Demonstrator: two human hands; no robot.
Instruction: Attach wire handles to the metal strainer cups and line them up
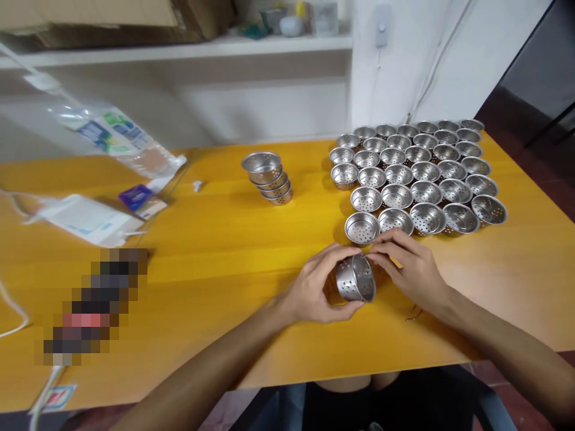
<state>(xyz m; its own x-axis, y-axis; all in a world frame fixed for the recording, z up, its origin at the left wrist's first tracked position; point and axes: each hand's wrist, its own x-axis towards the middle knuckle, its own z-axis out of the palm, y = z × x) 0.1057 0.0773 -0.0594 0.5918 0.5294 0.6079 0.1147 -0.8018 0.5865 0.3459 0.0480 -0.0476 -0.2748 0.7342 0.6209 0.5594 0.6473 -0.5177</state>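
Strainer cup: small perforated metal cup, tipped on its side so the open mouth faces right, held just off the table near the front edge, a bit right of the middle
Left hand: left hand wraps the cup from the left, thumb underneath, fingers curled over the holed wall, so it's clamped on it
Right hand: right hand pinches the rim at the top right with its fingertips, looks like it's steadying it
Why tilted: my guess, so the inside and rim are easy to see
Laid-out cups: rows of the same cups sit mouth-up toward the far right corner, nearest one just beyond the fingers
Stack: a few nested ones mid-table toward the far edge
Table: yellow wood table
Left side: plastic bags, well apart
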